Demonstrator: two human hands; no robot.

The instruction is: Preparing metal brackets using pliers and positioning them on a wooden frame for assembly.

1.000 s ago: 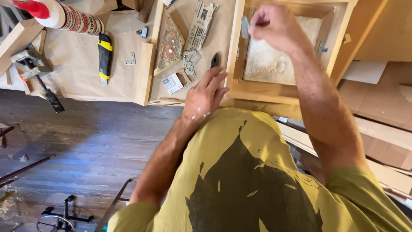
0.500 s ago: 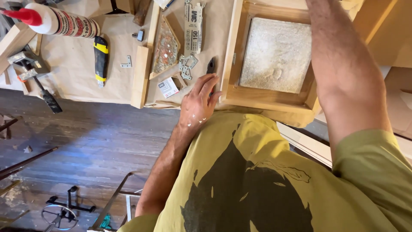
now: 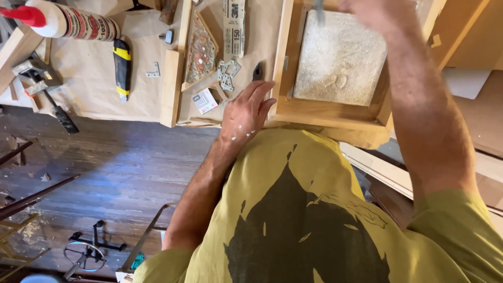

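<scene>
Here the left hand (image 3: 246,112) lay flat, fingers spread and open, gripping nothing, its fingertips pressed against the left rail of the wooden frame (image 3: 281,63). The frame sat directly beyond and to the right of those fingers, its long rails running away from the body, its near rail crossing just right of the thumb. Inside it lay a pale, rough stone tile (image 3: 340,60), boxed in on all visible sides by the wood.

The right hand (image 3: 367,10) was over the far end of the tile, blurred and partly cut by the top edge. A thin grey tool (image 3: 318,10) stood out from its fingers and pointed down toward the tile's far left corner; the fingers seemed closed on it, but the grip itself could not be made out. So the right hand was nearer the tile, the left nearer the frame's rail.

Just beyond the left fingertips: a small dark bit (image 3: 257,72) and a scatter of metal brackets (image 3: 228,75). Well left of them, a yellow-and-black knife (image 3: 122,65) and a glue bottle (image 3: 68,21).
</scene>
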